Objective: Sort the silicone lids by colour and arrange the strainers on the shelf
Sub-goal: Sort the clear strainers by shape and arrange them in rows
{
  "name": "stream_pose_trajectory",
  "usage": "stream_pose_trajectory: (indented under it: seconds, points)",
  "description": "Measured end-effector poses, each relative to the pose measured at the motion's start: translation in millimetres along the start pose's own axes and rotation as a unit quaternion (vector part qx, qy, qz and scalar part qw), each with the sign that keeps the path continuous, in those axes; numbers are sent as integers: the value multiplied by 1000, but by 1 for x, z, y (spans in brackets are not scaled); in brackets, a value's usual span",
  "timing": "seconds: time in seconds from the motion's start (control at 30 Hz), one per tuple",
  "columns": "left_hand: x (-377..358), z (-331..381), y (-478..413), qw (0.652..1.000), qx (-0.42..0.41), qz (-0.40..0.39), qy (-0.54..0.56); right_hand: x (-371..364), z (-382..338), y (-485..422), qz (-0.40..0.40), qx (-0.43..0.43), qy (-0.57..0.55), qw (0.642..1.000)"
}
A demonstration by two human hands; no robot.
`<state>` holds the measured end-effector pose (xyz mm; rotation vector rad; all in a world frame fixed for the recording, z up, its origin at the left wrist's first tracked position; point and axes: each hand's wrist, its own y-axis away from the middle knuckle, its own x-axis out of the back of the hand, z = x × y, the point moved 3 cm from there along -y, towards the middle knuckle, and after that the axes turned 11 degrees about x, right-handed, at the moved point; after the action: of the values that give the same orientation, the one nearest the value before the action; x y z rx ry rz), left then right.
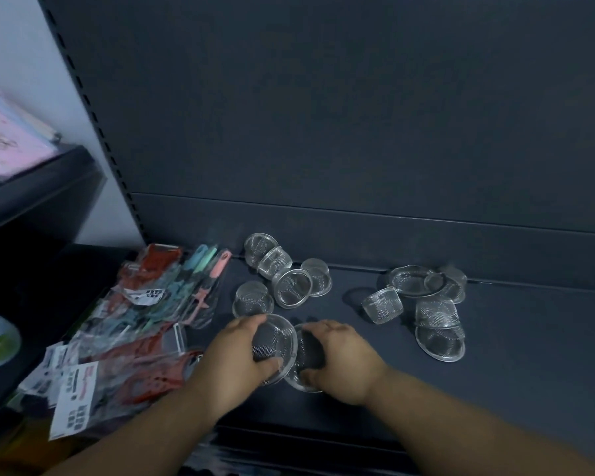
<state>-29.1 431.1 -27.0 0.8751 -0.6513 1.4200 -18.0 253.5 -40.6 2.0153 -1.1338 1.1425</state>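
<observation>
Two bare hands are seen in the head view at the front of a dark grey metal shelf (495, 359), each wrapped round a piece of wire-mesh ware. A round steel-mesh strainer with a shiny rim (273, 340) is gripped by the left hand (236, 355), the fingers curled over its mesh bowl from above and the thumb pressed in underneath, so that its rim is turned to the right. A second mesh strainer (306, 355) is gripped likewise by the right hand (344, 359), fingers curled over the top and thumb tucked beneath. The two rims are brought together between the hands; whether they touch or merely overlap cannot be told. Behind the hands, near the dark back panel (323, 115), a loose group of five strainers (291, 288) is scattered, some tipped on their sides and some rim down. Well apart to the right, a tumbled group of strainers (438, 324) is spread out, several leaning on or nested in one another. On the left end of the shelf, clear plastic packets (145, 324) holding red, teal and pink goods are piled in overlapping layers, white labels showing; whether these are the silicone lids cannot be told. Further left, a blurred pink packet (11, 146) is rested on a separate dark shelf.
</observation>
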Motion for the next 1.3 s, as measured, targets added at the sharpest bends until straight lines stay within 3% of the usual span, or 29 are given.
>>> stream_pose_trajectory:
  seconds: [0.17, 0.43, 0.7, 1.07, 1.3]
  points:
    - [8, 21, -8, 998, -42, 18, 32, 9, 0, 21, 49, -50, 1, 998]
    - [-13, 80, 1, 991, -121, -36, 41, 51, 28, 96, 130, -195, -3, 972]
    - [-59, 160, 37, 980, -184, -68, 23, 86, 78, 199, 195, -283, -14, 939]
    - [-192, 319, 121, 975, -197, -95, 41, 145, 193, 383, 243, -298, 6, 923]
    - [-239, 369, 131, 982, -157, -97, 38, 168, 246, 423, 241, -249, -23, 938]
